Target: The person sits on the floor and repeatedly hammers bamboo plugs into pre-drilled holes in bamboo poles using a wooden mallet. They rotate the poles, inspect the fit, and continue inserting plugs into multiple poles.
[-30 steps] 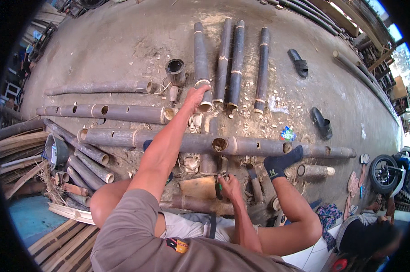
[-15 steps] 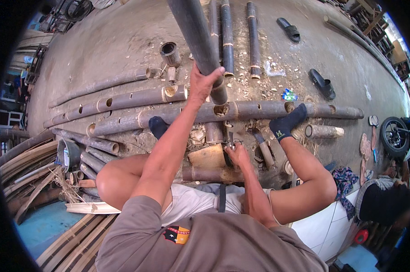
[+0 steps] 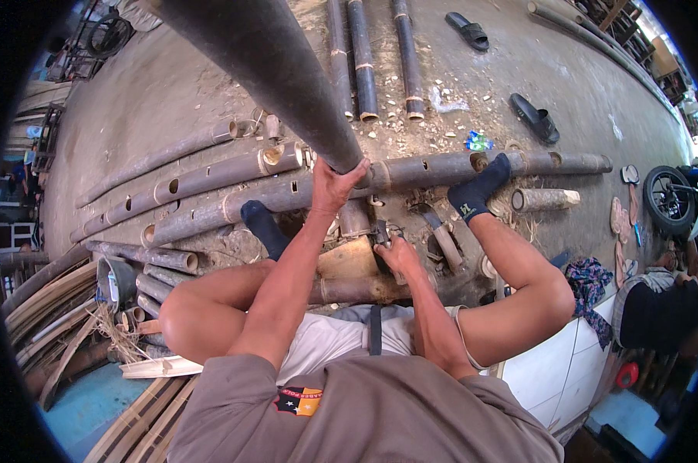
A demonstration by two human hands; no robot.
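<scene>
Gripping the lower end of a long dark bamboo pole, the left hand holds it raised, slanting up toward the camera. The right hand is closed around a small dark tool, above a short tan bamboo section lying between the legs, near the long drilled bamboo poles on the concrete floor.

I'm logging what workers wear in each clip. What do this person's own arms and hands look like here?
Both forearms are bare, and so are the left hand and the right hand: no gloves, watch or rings show. The short sleeves of a grey-brown shirt end above the elbows. A small dark patch with orange and yellow marks sits on the shirt.
</scene>
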